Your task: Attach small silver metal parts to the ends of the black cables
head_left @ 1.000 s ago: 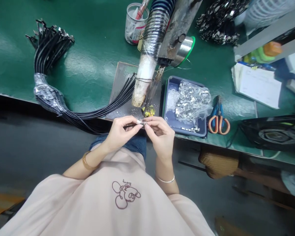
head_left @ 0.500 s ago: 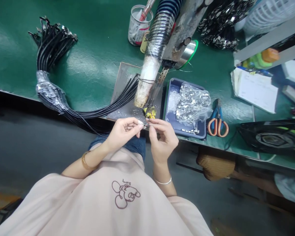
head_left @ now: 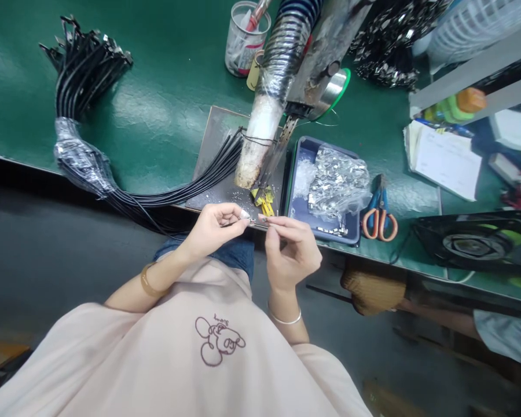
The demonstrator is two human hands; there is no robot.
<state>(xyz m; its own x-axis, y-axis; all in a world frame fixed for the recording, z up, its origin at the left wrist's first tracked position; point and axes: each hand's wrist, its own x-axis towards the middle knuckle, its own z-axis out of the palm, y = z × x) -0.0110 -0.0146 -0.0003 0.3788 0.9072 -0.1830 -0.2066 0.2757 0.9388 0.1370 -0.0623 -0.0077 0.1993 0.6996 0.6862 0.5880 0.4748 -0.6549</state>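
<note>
Just off the table's front edge, my left hand [head_left: 221,227] pinches something small and thin, too tiny to make out. Facing it, my right hand [head_left: 292,249] has its thumb and fingertips closed near the same spot; what it holds is too small to tell. The fingertips of both hands are a small gap apart. Beyond them, a yellow piece [head_left: 265,202] sits on a dark board [head_left: 208,156] under a soldering-type tool [head_left: 282,145] and a white nozzle [head_left: 255,139]. A bundle of black cables [head_left: 165,198] runs across the board from the left.
Right of the board, a blue tray [head_left: 357,229] holds bags of small metal parts. Pliers with orange handles [head_left: 379,223], a fan [head_left: 475,244] and papers [head_left: 447,159] stand further right. A cup [head_left: 243,43] is at the back. Another person's arm [head_left: 438,315] shows at the lower right.
My right hand has shifted slightly right, widening the gap between the fingertips. The whole view has moved a little, with the table things shifted left and up.
</note>
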